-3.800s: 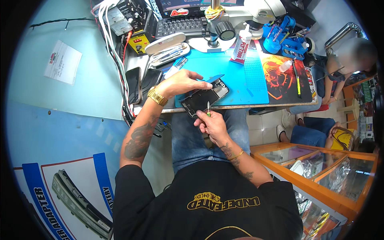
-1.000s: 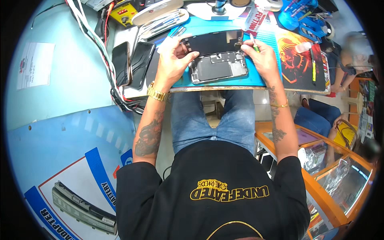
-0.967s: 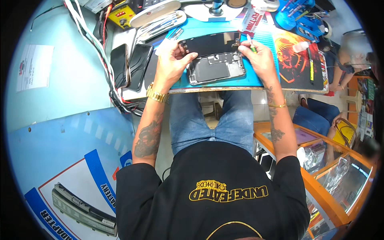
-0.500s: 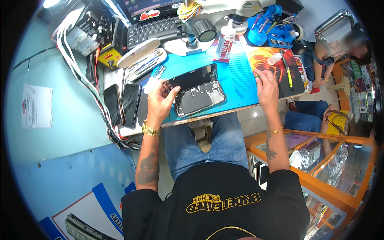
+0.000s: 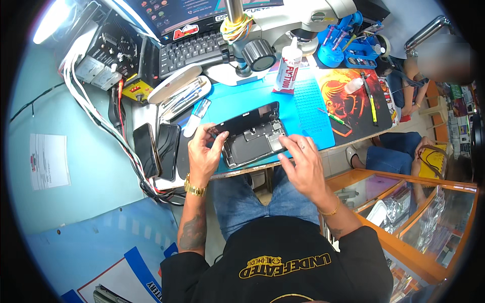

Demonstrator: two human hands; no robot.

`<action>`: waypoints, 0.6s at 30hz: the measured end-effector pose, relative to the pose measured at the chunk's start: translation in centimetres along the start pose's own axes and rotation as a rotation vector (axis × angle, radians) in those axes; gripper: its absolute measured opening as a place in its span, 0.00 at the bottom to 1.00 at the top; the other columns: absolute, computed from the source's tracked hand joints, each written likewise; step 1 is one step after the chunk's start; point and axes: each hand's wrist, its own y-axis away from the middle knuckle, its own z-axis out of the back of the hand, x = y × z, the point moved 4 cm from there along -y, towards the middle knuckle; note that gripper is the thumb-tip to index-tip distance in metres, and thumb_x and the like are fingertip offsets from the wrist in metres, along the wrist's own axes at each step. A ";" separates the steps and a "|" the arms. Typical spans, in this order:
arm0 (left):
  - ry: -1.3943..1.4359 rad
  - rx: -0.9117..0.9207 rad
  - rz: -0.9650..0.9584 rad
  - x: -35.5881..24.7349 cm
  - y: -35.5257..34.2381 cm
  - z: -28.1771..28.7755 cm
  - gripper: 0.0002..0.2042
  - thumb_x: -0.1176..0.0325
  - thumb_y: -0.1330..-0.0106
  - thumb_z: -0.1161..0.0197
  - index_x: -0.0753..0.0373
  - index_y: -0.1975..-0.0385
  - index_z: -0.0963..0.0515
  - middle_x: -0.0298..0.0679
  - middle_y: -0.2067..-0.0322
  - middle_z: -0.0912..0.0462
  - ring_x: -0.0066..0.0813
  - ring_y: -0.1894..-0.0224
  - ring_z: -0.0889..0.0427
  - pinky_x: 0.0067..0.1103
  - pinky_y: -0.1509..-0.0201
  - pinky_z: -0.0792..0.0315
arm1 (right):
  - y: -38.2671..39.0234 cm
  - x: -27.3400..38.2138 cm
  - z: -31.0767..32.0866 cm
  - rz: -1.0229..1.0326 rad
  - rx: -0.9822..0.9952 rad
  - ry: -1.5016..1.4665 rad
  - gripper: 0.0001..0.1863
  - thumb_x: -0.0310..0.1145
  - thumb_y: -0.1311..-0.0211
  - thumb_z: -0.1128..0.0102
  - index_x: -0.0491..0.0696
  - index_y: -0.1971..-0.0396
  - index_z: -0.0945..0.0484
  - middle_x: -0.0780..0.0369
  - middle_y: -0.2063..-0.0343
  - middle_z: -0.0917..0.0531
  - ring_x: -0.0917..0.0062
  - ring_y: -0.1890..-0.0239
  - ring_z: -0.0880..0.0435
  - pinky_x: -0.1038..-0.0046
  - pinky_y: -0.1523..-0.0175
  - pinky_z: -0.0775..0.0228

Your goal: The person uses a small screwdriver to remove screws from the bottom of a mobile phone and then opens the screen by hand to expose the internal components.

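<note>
An opened smartphone lies near the bench's front edge, its body (image 5: 252, 146) showing the dark battery and metal parts. Its black screen panel (image 5: 247, 121) stands tilted up along the far side. My left hand (image 5: 206, 154) pinches the panel's left end between thumb and fingers. Close to the phone's right end is my right hand (image 5: 305, 164), thumb and fingers apart, with nothing seen in it; whether a fingertip touches the frame I cannot tell. A slim green-handled tool (image 5: 334, 117) lies to the right, across the edge of the dark printed mat.
The blue work mat (image 5: 230, 101) bears a white-and-red glue tube (image 5: 289, 68). Left are an open case of tools (image 5: 187, 96), two dark phones (image 5: 157, 146) and cables (image 5: 108, 121). Behind stand a keyboard (image 5: 192, 50), a microscope stand (image 5: 258, 54) and a blue organizer (image 5: 348, 50). Someone sits at right.
My right hand has come left from the printed mat to the phone, leaving the green-handled tool behind. The screen panel is tilted up more steeply in my left hand.
</note>
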 end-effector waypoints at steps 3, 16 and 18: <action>-0.107 -0.049 -0.100 -0.6 0.1 0.2 0.12 0.74 0.33 0.27 0.67 0.54 0.21 0.34 0.75 0.16 0.15 0.72 0.21 0.17 0.68 0.28 | 0.1 0.4 0.0 -0.075 -0.032 -0.109 0.25 0.31 0.35 0.34 0.42 0.38 0.23 0.52 0.51 0.20 0.57 0.50 0.22 0.58 0.44 0.29; -0.080 -0.097 -0.158 -0.2 0.5 0.3 0.15 0.67 0.35 0.26 0.60 0.50 0.19 0.44 0.62 0.11 0.36 0.64 0.11 0.27 0.57 0.20 | -3.8 8.6 3.4 0.373 0.020 -0.147 0.20 0.22 0.41 0.33 0.43 0.47 0.17 0.54 0.55 0.15 0.58 0.54 0.17 0.59 0.48 0.26; -0.085 -0.096 -0.191 -0.6 0.4 0.3 0.16 0.66 0.33 0.28 0.58 0.49 0.21 0.45 0.63 0.10 0.46 0.62 0.10 0.33 0.59 0.19 | -7.7 11.4 2.9 0.608 0.023 -0.172 0.20 0.21 0.45 0.34 0.45 0.50 0.16 0.56 0.60 0.15 0.59 0.57 0.16 0.60 0.53 0.25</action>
